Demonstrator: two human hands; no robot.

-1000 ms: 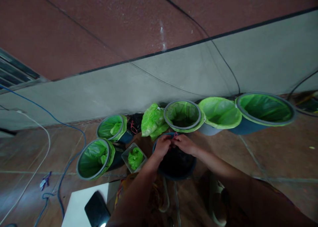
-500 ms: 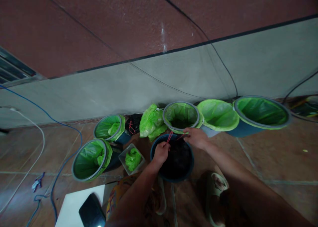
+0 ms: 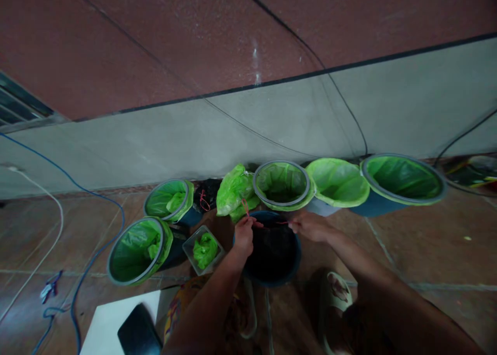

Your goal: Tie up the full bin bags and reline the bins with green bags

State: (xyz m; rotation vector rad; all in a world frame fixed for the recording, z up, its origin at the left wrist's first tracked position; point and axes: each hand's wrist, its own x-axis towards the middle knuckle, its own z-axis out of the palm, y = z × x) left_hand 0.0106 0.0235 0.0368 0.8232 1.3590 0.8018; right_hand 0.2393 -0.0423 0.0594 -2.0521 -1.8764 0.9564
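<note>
A red string runs between my two hands above the dark blue bin. My left hand is closed on it over the bin's left rim, and a loop stands up from the fingers. At the right rim, my right hand pinches the string's other part. Black material, probably a bag, fills the bin, but its details are lost in the dark. Just behind stands a bin with a grey ring and a green liner. Left of that sits a tied green bag.
More green-lined bins stand right and left. A clear square tub holds green plastic. A black bag with red string leans near the wall. A phone lies on a white surface. Blue cable crosses the floor.
My hands have drawn apart, the left one moving left and the right one slightly lower. The red string is now stretched across the bin between them. The view has shifted slightly.
</note>
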